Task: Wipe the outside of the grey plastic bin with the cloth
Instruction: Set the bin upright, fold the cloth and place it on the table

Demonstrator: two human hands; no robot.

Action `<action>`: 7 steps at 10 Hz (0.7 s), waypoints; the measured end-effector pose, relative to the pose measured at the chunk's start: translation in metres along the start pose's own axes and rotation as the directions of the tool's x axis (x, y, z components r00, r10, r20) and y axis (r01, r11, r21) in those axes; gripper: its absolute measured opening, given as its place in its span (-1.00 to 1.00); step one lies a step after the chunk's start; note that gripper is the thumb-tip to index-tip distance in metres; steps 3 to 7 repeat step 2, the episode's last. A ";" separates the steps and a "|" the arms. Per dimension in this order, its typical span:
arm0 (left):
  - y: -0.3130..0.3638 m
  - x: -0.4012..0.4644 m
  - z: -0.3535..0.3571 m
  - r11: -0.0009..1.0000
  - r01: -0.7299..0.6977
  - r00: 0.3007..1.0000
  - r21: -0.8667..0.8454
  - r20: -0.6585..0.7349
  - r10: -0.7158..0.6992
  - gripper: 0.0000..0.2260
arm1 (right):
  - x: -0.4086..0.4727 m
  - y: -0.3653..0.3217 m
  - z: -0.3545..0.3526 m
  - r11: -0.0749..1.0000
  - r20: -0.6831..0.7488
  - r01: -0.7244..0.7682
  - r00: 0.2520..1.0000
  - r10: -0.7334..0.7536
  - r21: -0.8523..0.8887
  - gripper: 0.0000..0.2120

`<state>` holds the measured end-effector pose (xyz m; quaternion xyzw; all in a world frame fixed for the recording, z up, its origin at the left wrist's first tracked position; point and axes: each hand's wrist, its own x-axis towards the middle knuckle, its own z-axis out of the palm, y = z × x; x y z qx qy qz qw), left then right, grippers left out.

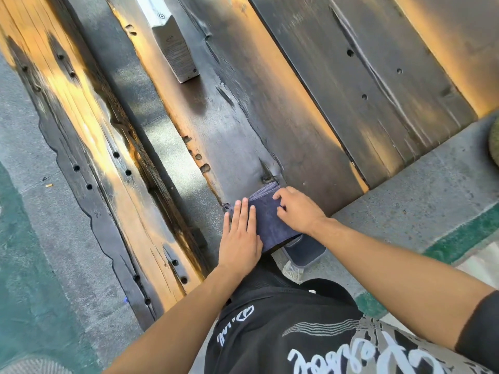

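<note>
A folded dark blue cloth [270, 220] lies on the near end of a dark wooden table [270, 117]. My left hand [240, 236] rests flat on the cloth's left side, fingers straight and together. My right hand [297, 209] presses on the cloth's right side with fingertips curled onto the fabric. No grey plastic bin can be seen for certain; a grey-and-white upright object [172, 47] stands far up the table, blurred.
A wooden bench [89, 147] runs along the left, with a gap of concrete floor between it and the table. Concrete floor [421, 195] with a green painted stripe lies to the right. My shoe [305, 253] shows below the table's end.
</note>
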<state>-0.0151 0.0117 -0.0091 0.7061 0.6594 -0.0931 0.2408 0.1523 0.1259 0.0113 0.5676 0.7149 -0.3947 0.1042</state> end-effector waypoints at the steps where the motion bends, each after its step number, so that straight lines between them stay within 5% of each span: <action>1: 0.004 -0.007 -0.003 0.996 -0.073 0.988 0.047 0.140 0.066 -0.36 | -0.015 0.004 0.007 0.999 0.004 -0.020 1.000 0.020 0.046 -0.53; 7: 0.010 -0.015 -0.006 0.998 -0.040 0.988 0.049 0.152 0.032 -0.36 | -0.027 0.005 0.017 0.999 -0.028 0.007 1.000 -0.005 0.043 -0.49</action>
